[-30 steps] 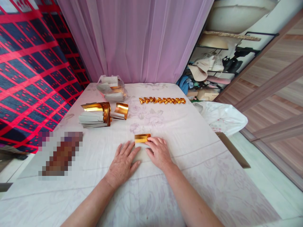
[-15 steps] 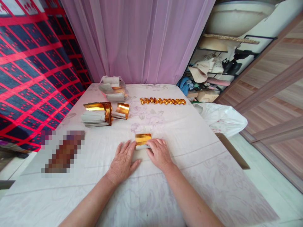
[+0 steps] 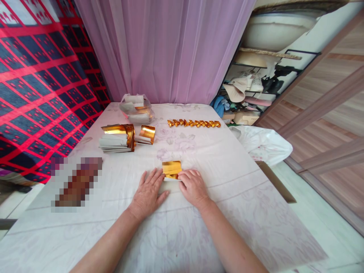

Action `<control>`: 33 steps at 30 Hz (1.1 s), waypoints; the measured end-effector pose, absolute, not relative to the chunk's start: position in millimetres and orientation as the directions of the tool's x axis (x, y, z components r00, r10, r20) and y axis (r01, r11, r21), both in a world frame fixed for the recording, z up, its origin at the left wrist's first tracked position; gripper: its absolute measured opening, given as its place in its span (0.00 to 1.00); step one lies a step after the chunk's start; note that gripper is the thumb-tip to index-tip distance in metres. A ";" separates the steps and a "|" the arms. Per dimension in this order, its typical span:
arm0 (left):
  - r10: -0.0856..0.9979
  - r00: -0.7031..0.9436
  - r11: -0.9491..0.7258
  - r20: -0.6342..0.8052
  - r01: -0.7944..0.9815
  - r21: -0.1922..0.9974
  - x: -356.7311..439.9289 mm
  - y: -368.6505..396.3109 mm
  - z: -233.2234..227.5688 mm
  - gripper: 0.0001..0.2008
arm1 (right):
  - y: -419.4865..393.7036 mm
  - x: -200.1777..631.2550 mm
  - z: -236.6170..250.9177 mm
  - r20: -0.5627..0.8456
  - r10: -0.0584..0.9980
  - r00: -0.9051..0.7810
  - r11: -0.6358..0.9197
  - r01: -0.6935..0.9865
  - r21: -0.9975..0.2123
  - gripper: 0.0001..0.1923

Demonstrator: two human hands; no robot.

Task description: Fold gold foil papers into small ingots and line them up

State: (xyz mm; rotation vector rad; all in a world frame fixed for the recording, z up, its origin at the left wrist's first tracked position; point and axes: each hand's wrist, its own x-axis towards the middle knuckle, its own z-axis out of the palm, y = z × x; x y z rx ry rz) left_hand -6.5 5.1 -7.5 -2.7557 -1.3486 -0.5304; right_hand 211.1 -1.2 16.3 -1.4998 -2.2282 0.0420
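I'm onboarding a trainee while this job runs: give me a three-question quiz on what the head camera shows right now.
1. True or false: both hands rest on the table at the gold foil sheet.
2. Which lies farthest from the person? A. the row of folded gold pieces; B. the stack of foil sheets; C. the sheet at the fingertips.
3. Fill in: the clear bag of sheets sits just in front of the ____ curtain.

Key
1. True: the left hand and right hand lie flat, fingertips at the sheet's near edge.
2. A.
3. Purple; the curtain hangs behind the table.
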 end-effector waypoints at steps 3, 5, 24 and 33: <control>0.760 0.567 -0.626 0.318 0.770 0.125 -6.1 4.2 -6.1 0.26 | -2.1 214.4 16.8 0.331 0.886 -0.325 0.418 0.869 -0.264 0.09; 0.759 0.565 -0.627 0.324 0.768 0.130 -5.5 3.7 -4.6 0.25 | -3.7 216.1 17.6 0.329 0.880 -0.343 0.435 0.860 -0.266 0.09; 0.795 0.535 -0.592 0.288 0.787 0.173 -2.3 4.3 4.8 0.20 | -21.0 210.5 20.6 0.353 0.879 -0.321 0.423 0.866 -0.267 0.03; 0.823 0.503 -0.560 0.264 0.796 0.228 -2.5 8.4 5.0 0.18 | -21.5 214.0 13.6 0.398 0.864 -0.310 0.434 0.858 -0.275 0.07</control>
